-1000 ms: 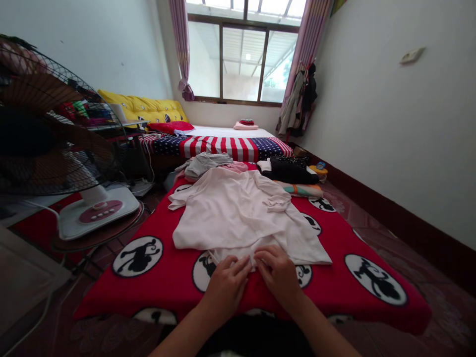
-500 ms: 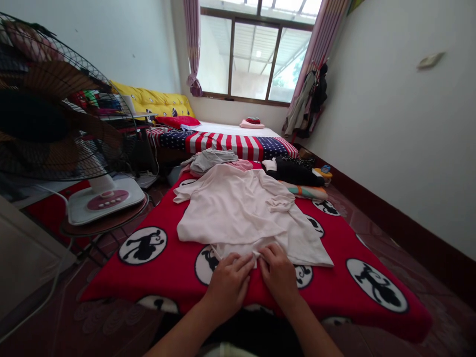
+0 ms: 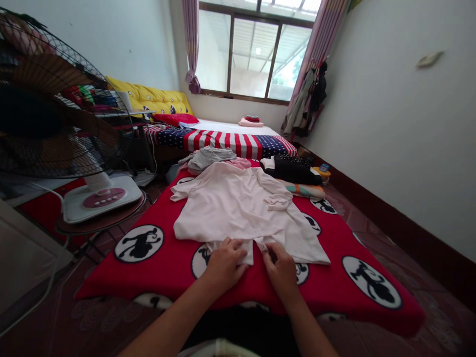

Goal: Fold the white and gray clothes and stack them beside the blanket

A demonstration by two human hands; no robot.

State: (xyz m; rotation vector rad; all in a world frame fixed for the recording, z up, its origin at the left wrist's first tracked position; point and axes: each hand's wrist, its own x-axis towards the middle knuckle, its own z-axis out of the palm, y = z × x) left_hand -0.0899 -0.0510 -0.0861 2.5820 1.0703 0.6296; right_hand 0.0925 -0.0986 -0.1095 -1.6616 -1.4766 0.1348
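A pale pink shirt (image 3: 238, 208) lies spread on a red blanket (image 3: 334, 263) printed with black-and-white round figures. My left hand (image 3: 224, 264) rests on the shirt's near hem, fingers curled over the cloth. My right hand (image 3: 281, 267) sits just to its right, fingers pinched on the hem's edge. Both forearms reach in from the bottom of the view.
A grey garment (image 3: 207, 157), a black folded pile (image 3: 292, 171) and a striped cloth (image 3: 305, 190) lie at the blanket's far end. A standing fan (image 3: 55, 129) is at the left on a low stand. Behind is a bed with a flag-pattern cover (image 3: 238, 142). Right is a wall.
My hands have moved slightly apart along the hem, the left one sliding forward onto the cloth. The view has shifted a little.
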